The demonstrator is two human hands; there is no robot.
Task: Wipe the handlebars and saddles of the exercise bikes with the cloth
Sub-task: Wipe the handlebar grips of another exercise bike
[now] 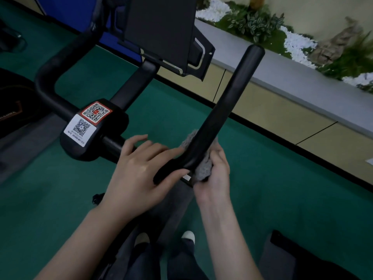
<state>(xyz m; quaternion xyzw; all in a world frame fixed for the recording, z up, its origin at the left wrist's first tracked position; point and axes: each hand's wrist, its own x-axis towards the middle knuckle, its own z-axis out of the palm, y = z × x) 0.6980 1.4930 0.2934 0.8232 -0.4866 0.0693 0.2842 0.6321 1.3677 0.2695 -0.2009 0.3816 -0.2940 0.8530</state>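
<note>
The left hand and right hand are bare, as are both forearms, uncovered to the frame's bottom edge. Below them show dark navy trousers and shoes with rounded white toe caps.

From where I stand I count one handlebar on this bike, and it carries two forward-reaching horns, a right horn and a left horn. One dark screen panel sits above it. Two code stickers lie on the centre block, one red sticker and one white sticker. There is a single grey cloth. Two hands show, a left hand and a right hand, with two shoe tips below. One planter ledge runs along the wall; its plants are too blurred to count.
</note>
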